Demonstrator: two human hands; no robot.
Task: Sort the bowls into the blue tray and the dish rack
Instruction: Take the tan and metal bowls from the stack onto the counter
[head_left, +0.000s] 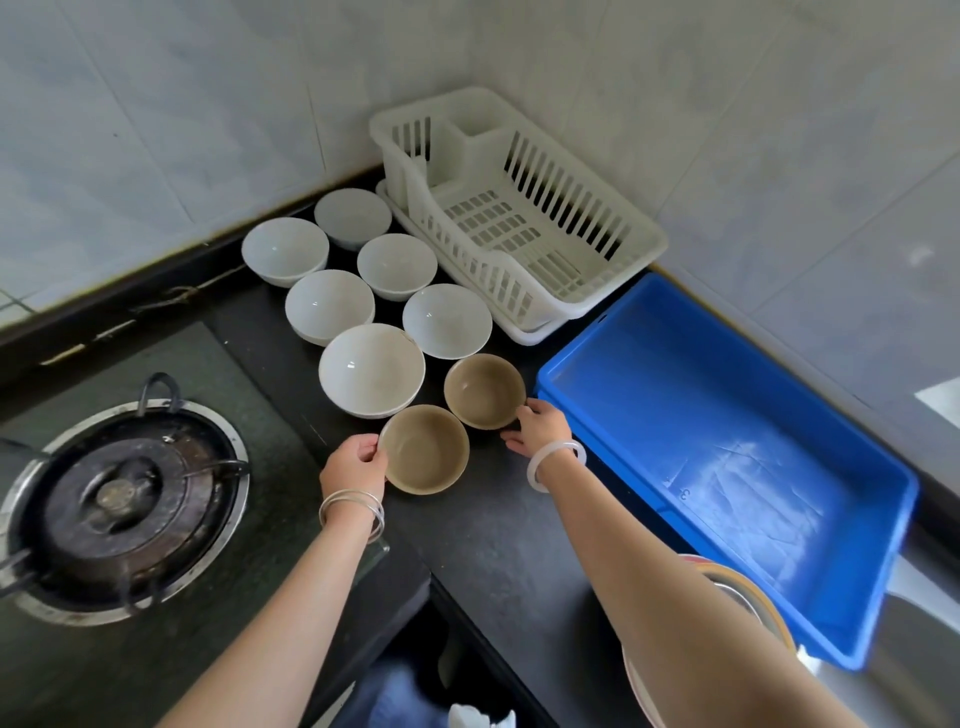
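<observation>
A person's two hands work at a dark bench (493, 519) in a tiled kitchen corner, each on one of two brown bowls. The left grip (356, 460) pinches the left rim of the near brown bowl (425, 449), thumb on the lip. The right grip (540, 426) curls its fingers round the right rim of the far brown bowl (484, 391). Both bowls stand on the bench, side by side between the grips. Six white bowls (371, 369) cluster beyond the grips, mouths up. One blue tray (727, 415) lies just right of the right grip; one white rack (519, 228) stands beyond it, against the wall. One burner (119, 493) sits left of the left grip. One white bangle (556, 462) circles the right wrist.
</observation>
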